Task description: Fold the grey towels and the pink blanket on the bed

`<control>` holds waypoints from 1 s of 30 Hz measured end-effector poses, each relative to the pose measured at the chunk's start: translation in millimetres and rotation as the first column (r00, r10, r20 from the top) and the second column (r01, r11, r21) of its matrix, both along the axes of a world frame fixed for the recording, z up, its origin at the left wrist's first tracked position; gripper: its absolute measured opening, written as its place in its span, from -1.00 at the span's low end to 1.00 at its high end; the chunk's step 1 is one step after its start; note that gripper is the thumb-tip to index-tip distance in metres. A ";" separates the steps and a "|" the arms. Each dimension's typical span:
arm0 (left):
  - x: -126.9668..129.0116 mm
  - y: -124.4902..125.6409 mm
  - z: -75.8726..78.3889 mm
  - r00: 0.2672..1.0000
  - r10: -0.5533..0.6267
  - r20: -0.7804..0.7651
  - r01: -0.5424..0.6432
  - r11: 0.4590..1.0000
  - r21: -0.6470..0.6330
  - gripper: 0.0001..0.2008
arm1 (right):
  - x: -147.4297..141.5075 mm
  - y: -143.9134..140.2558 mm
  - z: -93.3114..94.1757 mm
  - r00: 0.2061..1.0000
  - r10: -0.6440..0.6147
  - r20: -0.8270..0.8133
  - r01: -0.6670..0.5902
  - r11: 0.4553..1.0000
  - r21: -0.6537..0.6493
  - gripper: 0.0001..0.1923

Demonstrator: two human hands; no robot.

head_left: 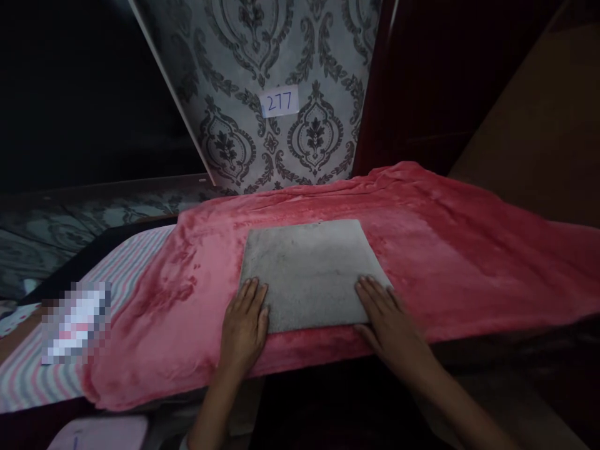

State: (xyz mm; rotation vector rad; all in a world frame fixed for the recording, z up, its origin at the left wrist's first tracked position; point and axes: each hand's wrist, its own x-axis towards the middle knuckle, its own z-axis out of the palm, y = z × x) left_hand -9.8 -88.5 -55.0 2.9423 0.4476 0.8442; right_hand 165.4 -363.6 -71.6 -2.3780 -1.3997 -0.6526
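Pressing flat on a grey square mat point(312, 272), both hands lie open, grip loose: left hand point(244, 328) on its near-left corner, right hand point(389, 322) on its near-right corner. Mat lies on a pink fleece blanket point(469, 250), with a striped sheet point(28, 375) to the left.

Grey mat point(312, 272): cloth, short dense pile, matt, slightly mottled and worn-looking, flat with cleanly cut edges. Pink blanket point(459, 250) beneath: plush fleece, soft and fuzzy, faint sheen along folds, pile brushed unevenly into darker and lighter patches at left. Striped sheet point(28, 375) at near left: thin woven cloth, matt, smooth. Wallpaper point(281, 56) at far centre: paper, matt grey with dark damask print, slightly textured. Label point(279, 101) on it: plain white paper, matt, inked by pen. Left hand point(244, 328) and right hand point(389, 322): bare skin, laid flat on mat's pile at near corners.
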 end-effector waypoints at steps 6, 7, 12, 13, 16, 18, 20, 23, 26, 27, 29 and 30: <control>-0.6 1.9 -0.8 1.000 -0.007 0.000 0.007 1.000 -0.002 -0.54 | 9.1 -30.0 -10.9 0.994 -0.101 -0.044 0.101 0.995 -0.010 -0.30; -0.7 2.4 -1.2 1.000 -0.006 0.002 0.006 1.000 -0.003 -0.54 | 11.2 -31.0 -10.0 0.993 -0.102 -0.062 0.101 0.995 -0.016 -0.31; -0.4 3.5 -1.1 1.000 -0.013 0.007 0.013 1.000 0.000 -0.54 | 19.1 -3.1 23.8 0.984 -0.084 -0.158 0.082 0.996 -0.018 -0.36; -0.2 3.4 -0.8 1.000 -0.012 0.009 0.012 1.000 0.009 -0.54 | 17.2 11.3 34.3 0.982 -0.054 -0.182 0.049 0.998 -0.032 -0.35; 0.4 3.3 0.1 1.000 -0.012 0.025 0.011 0.998 0.058 -0.54 | 3.0 62.5 59.2 0.961 0.086 -0.264 -0.122 0.985 -0.123 -0.28; 0.4 3.9 0.3 0.999 -0.020 0.040 0.016 0.996 0.091 -0.55 | -7.8 90.7 64.9 0.929 0.171 -0.327 -0.242 0.951 -0.192 -0.25; 0.1 5.1 0.1 0.998 -0.030 0.047 0.024 0.993 0.114 -0.55 | -13.1 104.3 61.5 0.906 0.207 -0.370 -0.304 0.926 -0.224 -0.24; -0.1 7.4 -0.5 0.998 -0.041 0.044 0.035 0.990 0.135 -0.55 | -4.7 93.2 46.1 0.917 0.140 -0.372 -0.237 0.944 -0.229 -0.21; 0.9 8.7 -2.8 0.998 -0.046 0.049 0.040 0.991 0.130 -0.55 | 16.9 56.5 28.9 0.943 0.002 -0.334 -0.082 0.970 -0.227 -0.21; 1.4 8.8 -4.0 0.998 -0.044 0.051 0.038 0.992 0.119 -0.55 | 24.5 42.5 24.3 0.948 -0.039 -0.317 -0.035 0.974 -0.223 -0.22; 1.5 8.5 -6.5 0.998 -0.037 0.050 0.033 0.996 0.084 -0.54 | 37.9 16.6 17.7 0.951 -0.111 -0.288 0.048 0.975 -0.217 -0.23; 0.9 8.2 -7.2 0.999 -0.032 0.044 0.029 0.998 0.060 -0.54 | 43.5 6.3 16.0 0.950 -0.142 -0.277 0.082 0.973 -0.218 -0.24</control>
